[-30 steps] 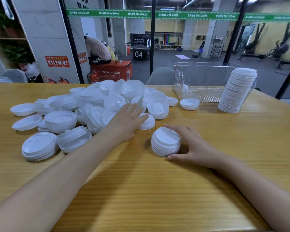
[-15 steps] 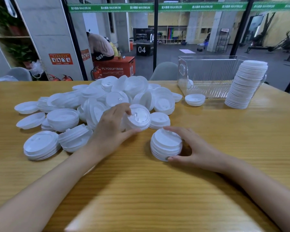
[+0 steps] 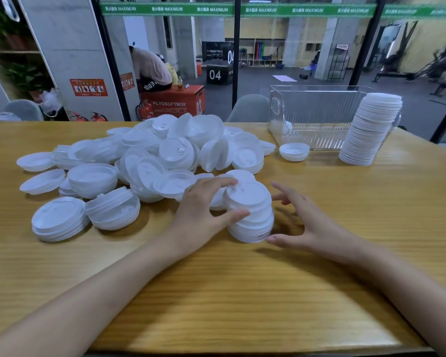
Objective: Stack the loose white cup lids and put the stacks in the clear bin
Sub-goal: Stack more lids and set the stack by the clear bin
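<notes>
Centre of frame: a short stack of white plastic cup lids (image 3: 252, 217) stands on the light wooden table (image 3: 242, 292), leaning slightly. Our left hand (image 3: 204, 210) reaches from the lower left. Its grip is closed on the top of that stack, forefinger over the far rim and thumb on the near side. Our right hand (image 3: 304, 225) lies just right of the stack, its grip open and holding nothing. The fingers are spread, a little blurred, and apart from the lids. The thumb tip is at the stack's base, and we cannot tell whether it touches.

Left of centre, behind the left hand: a big loose heap of white cup lids (image 3: 165, 155), some tilted, some nested in small stacks, spreading toward the left edge.

Upper right: the clear ribbed plastic bin (image 3: 317, 117) sits at the table's far side. A tall stack of white lids (image 3: 371, 130) stands on the table outside the bin, in front of its right end. A single white lid (image 3: 294, 151) lies upside down just before the bin's front wall.
</notes>
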Motion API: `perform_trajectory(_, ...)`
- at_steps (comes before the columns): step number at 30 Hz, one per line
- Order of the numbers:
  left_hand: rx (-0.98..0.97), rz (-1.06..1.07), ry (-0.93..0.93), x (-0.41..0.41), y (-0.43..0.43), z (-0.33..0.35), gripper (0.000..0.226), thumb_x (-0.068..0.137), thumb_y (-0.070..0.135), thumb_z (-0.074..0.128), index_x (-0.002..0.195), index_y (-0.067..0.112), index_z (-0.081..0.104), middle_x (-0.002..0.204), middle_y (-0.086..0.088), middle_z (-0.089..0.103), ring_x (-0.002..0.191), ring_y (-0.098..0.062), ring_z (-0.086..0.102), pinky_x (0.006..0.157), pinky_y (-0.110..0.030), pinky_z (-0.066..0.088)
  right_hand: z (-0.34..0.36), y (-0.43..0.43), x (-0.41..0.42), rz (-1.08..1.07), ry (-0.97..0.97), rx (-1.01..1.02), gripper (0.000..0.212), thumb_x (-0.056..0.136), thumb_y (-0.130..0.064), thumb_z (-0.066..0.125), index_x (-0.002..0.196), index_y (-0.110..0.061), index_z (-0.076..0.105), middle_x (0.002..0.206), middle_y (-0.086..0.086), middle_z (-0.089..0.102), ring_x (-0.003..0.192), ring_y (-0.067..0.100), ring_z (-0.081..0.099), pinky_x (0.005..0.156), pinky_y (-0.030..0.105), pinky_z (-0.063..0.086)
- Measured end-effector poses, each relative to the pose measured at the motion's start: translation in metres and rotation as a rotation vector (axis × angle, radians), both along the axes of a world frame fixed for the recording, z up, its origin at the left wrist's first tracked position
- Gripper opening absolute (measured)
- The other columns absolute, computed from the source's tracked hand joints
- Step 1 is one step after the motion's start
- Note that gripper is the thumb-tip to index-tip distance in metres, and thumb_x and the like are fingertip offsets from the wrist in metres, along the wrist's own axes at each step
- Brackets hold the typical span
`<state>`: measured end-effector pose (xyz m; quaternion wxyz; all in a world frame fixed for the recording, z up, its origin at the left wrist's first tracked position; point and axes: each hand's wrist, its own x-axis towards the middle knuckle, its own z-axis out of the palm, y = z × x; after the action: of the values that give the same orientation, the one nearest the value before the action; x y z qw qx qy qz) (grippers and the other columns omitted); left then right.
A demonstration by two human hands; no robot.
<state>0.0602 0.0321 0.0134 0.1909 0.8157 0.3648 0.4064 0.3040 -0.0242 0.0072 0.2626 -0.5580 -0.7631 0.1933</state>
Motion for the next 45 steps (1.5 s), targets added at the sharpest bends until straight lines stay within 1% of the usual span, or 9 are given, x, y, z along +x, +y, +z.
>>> perform_trajectory(8,0.036,-0.032,0.058,0.004,-0.001,-0.013,0.061,0.071,0.068,0.062,0.121,0.034,0.059,0.124,0.019,0.058,0.123,0.006,0.042,0.116,-0.041,0.024,0.0,-0.002,0.0,-0.002,0.081,0.001,0.097,0.063,-0.075,0.064,0.144,-0.055,0.015,0.138,-0.026,0.043,0.131,-0.002,0.037,0.114,0.037,0.032)
perform_trajectory(14,0.053,-0.045,0.094,0.002,-0.002,-0.017,0.059,0.07,0.069,0.061,0.12,0.037,0.055,0.125,0.023,0.056,0.126,0.009,0.039,0.119,-0.028,0.012,-0.004,-0.001,-0.003,0.033,0.033,-0.001,0.087,0.064,-0.076,0.063,0.137,-0.062,0.019,0.132,-0.039,0.038,0.13,-0.006,0.034,0.115,0.036,0.031)
perform_trajectory(24,0.192,0.025,0.026,-0.02,0.005,-0.002,0.053,0.079,0.058,0.062,0.12,0.024,0.061,0.12,0.026,0.056,0.118,0.0,0.048,0.107,-0.028,0.032,-0.003,-0.001,-0.006,0.03,0.019,0.007,0.08,0.066,-0.075,0.062,0.133,-0.067,0.02,0.133,-0.037,0.039,0.129,-0.009,0.033,0.115,0.04,0.031)
perform_trajectory(28,0.219,0.107,0.207,-0.044,0.021,0.0,0.056,0.078,0.059,0.065,0.124,0.029,0.057,0.123,0.019,0.056,0.119,-0.008,0.049,0.103,-0.034,0.031,-0.003,-0.001,-0.007,0.022,0.011,0.016,0.078,0.066,-0.076,0.062,0.13,-0.072,0.018,0.131,-0.04,0.039,0.13,-0.006,0.034,0.114,0.041,0.031)
perform_trajectory(33,0.21,0.166,0.372,-0.052,0.026,0.001,0.048,0.085,0.021,0.075,0.129,0.026,0.057,0.109,0.011,0.063,0.106,-0.014,0.057,0.098,-0.025,0.023,-0.004,0.0,-0.006,0.019,0.006,0.021,0.078,0.067,-0.075,0.062,0.131,-0.073,0.018,0.13,-0.039,0.042,0.129,-0.006,0.036,0.114,0.04,0.032)
perform_trajectory(35,0.21,0.167,0.305,-0.05,0.023,0.005,0.042,0.091,0.016,0.068,0.129,0.027,0.057,0.102,0.01,0.064,0.096,-0.008,0.057,0.095,-0.025,0.033,-0.005,0.0,-0.006,0.02,0.002,0.022,0.078,0.067,-0.076,0.063,0.13,-0.074,0.018,0.129,-0.039,0.042,0.129,-0.005,0.037,0.114,0.041,0.032)
perform_trajectory(40,-0.064,0.124,-0.27,-0.043,0.018,0.018,0.037,0.092,0.011,0.065,0.114,0.039,0.057,0.105,0.014,0.062,0.089,-0.003,0.062,0.077,-0.016,0.051,-0.003,-0.001,-0.006,0.032,-0.012,0.012,0.076,0.064,-0.075,0.063,0.127,-0.074,0.02,0.128,-0.05,0.036,0.13,-0.007,0.034,0.114,0.036,0.031)
perform_trajectory(43,-0.112,0.145,-0.23,-0.044,0.021,0.014,0.028,0.096,0.013,0.061,0.113,0.036,0.062,0.119,0.012,0.058,0.092,-0.009,0.061,0.084,-0.029,0.054,-0.004,0.0,-0.006,0.039,-0.006,0.029,0.079,0.064,-0.075,0.064,0.13,-0.068,0.021,0.129,-0.054,0.03,0.132,-0.007,0.032,0.113,0.033,0.032)
perform_trajectory(45,-0.055,0.155,-0.146,-0.045,0.024,0.01,0.025,0.097,0.016,0.059,0.116,0.032,0.064,0.124,0.009,0.057,0.094,-0.007,0.059,0.085,-0.022,0.051,-0.005,0.0,-0.006,0.046,0.018,0.042,0.082,0.065,-0.073,0.066,0.131,-0.073,0.018,0.131,-0.051,0.032,0.133,-0.004,0.033,0.112,0.03,0.033)
